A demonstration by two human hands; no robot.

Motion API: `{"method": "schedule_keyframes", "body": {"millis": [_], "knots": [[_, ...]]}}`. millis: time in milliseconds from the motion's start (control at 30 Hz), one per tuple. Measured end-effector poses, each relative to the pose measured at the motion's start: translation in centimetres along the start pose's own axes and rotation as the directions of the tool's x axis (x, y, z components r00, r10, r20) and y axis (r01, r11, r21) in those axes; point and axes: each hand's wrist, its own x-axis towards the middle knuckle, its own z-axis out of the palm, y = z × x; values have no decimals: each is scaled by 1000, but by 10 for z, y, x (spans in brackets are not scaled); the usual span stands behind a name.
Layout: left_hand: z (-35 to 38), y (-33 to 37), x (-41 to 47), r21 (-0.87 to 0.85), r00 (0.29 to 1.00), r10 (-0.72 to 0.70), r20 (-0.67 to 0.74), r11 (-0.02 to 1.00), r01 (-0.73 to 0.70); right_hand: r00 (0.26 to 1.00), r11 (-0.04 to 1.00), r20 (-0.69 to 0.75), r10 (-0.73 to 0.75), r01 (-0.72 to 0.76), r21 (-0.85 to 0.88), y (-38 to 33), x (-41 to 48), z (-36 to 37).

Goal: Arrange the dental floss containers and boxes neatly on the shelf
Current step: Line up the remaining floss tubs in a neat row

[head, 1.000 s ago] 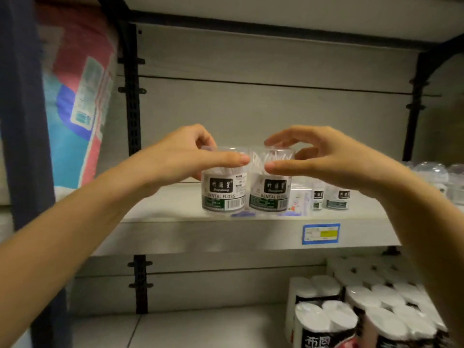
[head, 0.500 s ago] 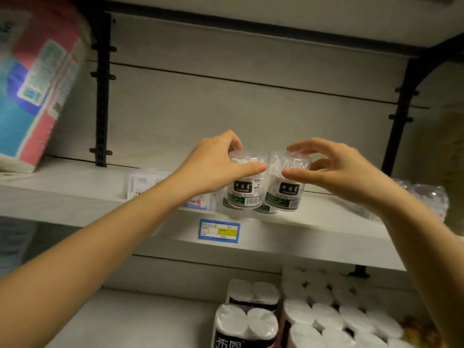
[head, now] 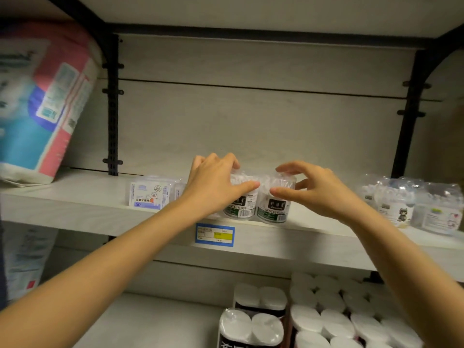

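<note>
On the middle shelf (head: 75, 204), near its front edge, the left hand (head: 213, 187) is wrapped over the top of the left tub (head: 241, 204), thumb in front and fingers behind, so it is clamped on that tub. The right hand (head: 313, 192) sits by the right tub (head: 273, 207) with its thumb and first finger touching the tub's top; the other fingers are spread out loose, so this looks like a light pinch, not a firm hold. The two tubs stand upright and touch side by side, just above the blue tag (head: 215, 234). To do this step well, I think both hands should push the tubs gently together, keep them flat on the shelf, turn the words to face out, and line up their fronts with the edge. Squeezing hard could dent the thin clear tops. Each tub is round and clear up top, full of white floss picks, with a dark and green label that says DENTAL FLOSS and a bar code. Just left of the left hand stands a small white box (head: 148, 194) with blue print. Well off to the right sit more clear packs (head: 411, 202). A big soft pack (head: 42, 101) leans far left, and paper rolls (head: 326, 312) sit below.
</note>
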Motion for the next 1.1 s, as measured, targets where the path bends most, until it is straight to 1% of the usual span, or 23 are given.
{"method": "schedule_keyframes", "body": {"millis": [267, 433, 500, 600, 700, 767, 900, 1000, 1100], "knots": [[5, -4, 2, 13, 999, -21, 34, 1000, 21, 1000, 1000, -29, 1, -2, -23, 0, 5, 8], [9, -8, -2, 32, 996, -33, 85, 999, 31, 999, 999, -43, -9, 7, -49, -1, 5, 17], [9, -9, -3, 64, 994, -26, 105, 998, 20, 999, 998, -36, -13, 11, -58, -1, 4, 21], [4, -10, -7, 124, 996, 60, 63, 990, -67, 998, 997, -50, -24, 21, -68, -1, -1, 23], [-1, -14, -16, 131, 986, 169, -8, 977, -167, 994, 998, -102, -41, 37, -43, 3, -10, 22], [-1, -16, -21, 158, 975, 221, -28, 964, -214, 989, 998, -137, -54, 51, -28, 5, -14, 24], [0, -17, -23, 181, 972, 233, -33, 958, -224, 982, 998, -178, -65, 61, -29, 5, -15, 33], [0, -17, -23, 186, 977, 211, -34, 962, -201, 978, 998, -199, -67, 62, -29, 4, -15, 36], [4, -13, -23, 233, 974, 211, -83, 954, -187, 979, 996, -184, -87, 80, -47, 7, -19, 37]]}}
